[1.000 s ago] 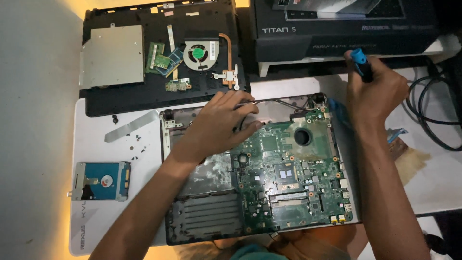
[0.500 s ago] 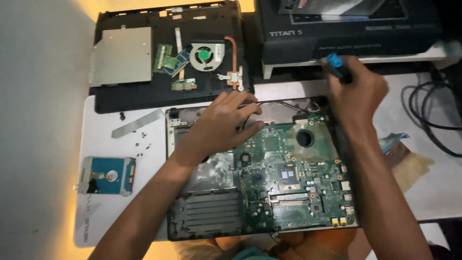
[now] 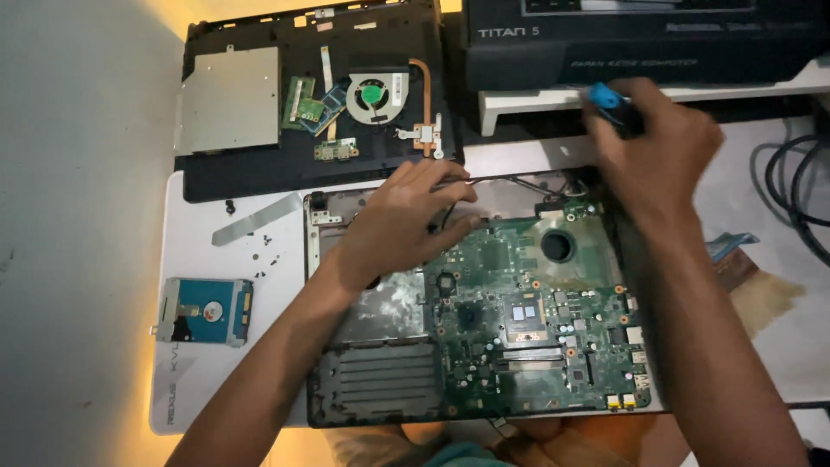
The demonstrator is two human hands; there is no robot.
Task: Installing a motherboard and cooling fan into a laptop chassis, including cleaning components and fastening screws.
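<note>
Your left hand (image 3: pixel 402 227) lies flat and released, palm down, fingers spread over the upper left corner of the green motherboard (image 3: pixel 527 320), fingertips touching thin black wires along the board's top edge. The motherboard is a matte green slab studded with small chips, silver sockets and a round cut-out near its top right, and it sits in the open laptop base (image 3: pixel 380 380), a dark plastic tray with a ribbed grille at its lower left.

Your right hand (image 3: pixel 657 147) is clenched round a screwdriver (image 3: pixel 609 97) with a bright blue handle, held above the board's upper right corner; the tip is hidden behind your fingers. Half a second ago this hand was at much the same spot; a second ago it stood further right and higher relative to the base. Your left hand has kept its place on the board throughout.

Above, on the white counter (image 3: pixel 216 372), rests the black bottom cover (image 3: pixel 259 173), carrying a flat grey metal optical drive (image 3: pixel 227 99), small green memory cards, and a round cooling fan (image 3: pixel 376 95) with a copper heat pipe bending off it. A silver-and-blue hard drive (image 3: pixel 203 310) lies at the left, near a narrow grey metal strip (image 3: pixel 255 218) and scattered tiny black screws. Black cables (image 3: pixel 791 186) coil at the far right.
</note>
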